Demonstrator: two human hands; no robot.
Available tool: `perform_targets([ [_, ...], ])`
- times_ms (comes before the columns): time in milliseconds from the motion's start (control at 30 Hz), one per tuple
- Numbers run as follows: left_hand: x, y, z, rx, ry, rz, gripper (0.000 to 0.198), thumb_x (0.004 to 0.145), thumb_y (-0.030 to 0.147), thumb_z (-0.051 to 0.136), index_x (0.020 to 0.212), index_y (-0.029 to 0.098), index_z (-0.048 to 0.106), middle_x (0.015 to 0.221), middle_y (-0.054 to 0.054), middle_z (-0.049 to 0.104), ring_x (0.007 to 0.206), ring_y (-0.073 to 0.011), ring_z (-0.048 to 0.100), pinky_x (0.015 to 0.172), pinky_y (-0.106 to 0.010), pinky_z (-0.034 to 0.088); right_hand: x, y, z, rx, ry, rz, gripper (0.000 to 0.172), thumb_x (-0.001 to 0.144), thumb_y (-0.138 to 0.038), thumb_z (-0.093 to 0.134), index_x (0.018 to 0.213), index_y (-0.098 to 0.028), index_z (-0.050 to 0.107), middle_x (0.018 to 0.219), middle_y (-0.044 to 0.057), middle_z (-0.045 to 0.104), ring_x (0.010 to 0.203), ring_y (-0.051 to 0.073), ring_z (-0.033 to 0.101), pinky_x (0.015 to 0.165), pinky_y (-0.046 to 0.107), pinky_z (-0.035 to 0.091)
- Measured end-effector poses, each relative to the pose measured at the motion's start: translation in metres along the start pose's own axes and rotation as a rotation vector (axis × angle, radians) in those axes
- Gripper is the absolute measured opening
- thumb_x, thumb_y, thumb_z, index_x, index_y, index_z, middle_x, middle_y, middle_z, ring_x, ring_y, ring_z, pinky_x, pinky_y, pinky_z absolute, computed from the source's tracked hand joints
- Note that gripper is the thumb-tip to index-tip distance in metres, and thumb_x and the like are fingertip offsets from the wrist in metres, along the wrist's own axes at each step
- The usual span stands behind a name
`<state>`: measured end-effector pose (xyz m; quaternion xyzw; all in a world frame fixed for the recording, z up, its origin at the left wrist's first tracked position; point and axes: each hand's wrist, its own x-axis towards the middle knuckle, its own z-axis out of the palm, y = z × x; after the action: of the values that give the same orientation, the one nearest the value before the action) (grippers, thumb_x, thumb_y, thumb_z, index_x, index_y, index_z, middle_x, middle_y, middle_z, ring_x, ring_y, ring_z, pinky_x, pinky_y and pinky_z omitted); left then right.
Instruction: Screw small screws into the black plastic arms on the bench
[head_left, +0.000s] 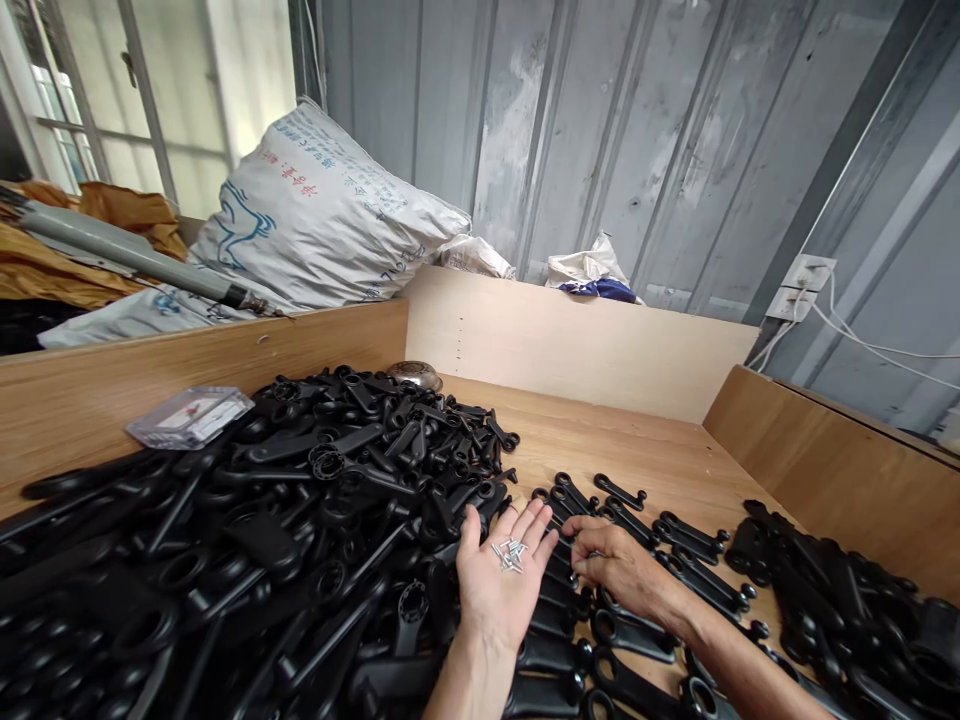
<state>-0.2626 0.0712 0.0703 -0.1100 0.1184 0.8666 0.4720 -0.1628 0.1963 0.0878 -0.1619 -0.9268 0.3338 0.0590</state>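
My left hand [501, 580] is palm up with its fingers stretched out, and several small silver screws or pins [511, 553] lie loose in the palm. Just right of it, my right hand [613, 562] has its fingers curled and pinched together. Whatever its fingertips hold, if anything, is too small or hidden to make out. Beneath and around the right hand lie rows of black crank handles [634, 635], each with a ring at one end and a knob at the other. A big jumbled heap of similar black handles [285, 540] is on the left.
Another pile of black handles [847, 610] is at the right. A clear plastic box [191, 417] rests on the heap's left side, and a round metal dish [415, 375] stands behind it. Wooden boards [577, 345] wall the table. A white sack [322, 210] and a grey tool [127, 250] lie beyond.
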Motion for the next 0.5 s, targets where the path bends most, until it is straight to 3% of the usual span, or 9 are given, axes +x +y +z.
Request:
perform_targets([
  [200,0.0,-0.007,-0.003,-0.037,-0.009,-0.027,0.054,0.09,0.043,0.038,0.117,-0.003,0.046,0.099,-0.022,0.061,0.08,-0.0245,0.063,0.062,-0.031,0.051,0.011,-0.032,0.005,0.155,0.063,-0.133,0.015,0.067,-0.023,0.047,0.064,-0.015,0.059,0.104,0.01,0.058,0.102,0.023,0.051,0.089,0.033,0.038],
  [300,-0.003,-0.009,0.0,-0.078,-0.048,-0.048,0.047,0.092,0.039,0.035,0.105,-0.002,0.053,0.089,-0.018,0.062,0.068,-0.0182,0.061,0.059,-0.026,0.049,0.014,-0.045,0.01,0.08,0.082,-0.235,0.016,0.068,-0.019,0.047,0.066,-0.015,0.063,0.098,0.009,0.06,0.099,0.023,0.05,0.087,0.034,0.037],
  [500,-0.005,-0.01,0.001,-0.122,-0.065,-0.055,0.047,0.09,0.039,0.038,0.107,-0.003,0.052,0.093,-0.019,0.061,0.074,-0.0202,0.061,0.065,-0.028,0.049,0.015,-0.042,0.012,-0.046,0.147,-0.217,0.016,0.069,-0.012,0.046,0.066,-0.015,0.061,0.097,0.008,0.061,0.097,0.022,0.05,0.085,0.033,0.038],
])
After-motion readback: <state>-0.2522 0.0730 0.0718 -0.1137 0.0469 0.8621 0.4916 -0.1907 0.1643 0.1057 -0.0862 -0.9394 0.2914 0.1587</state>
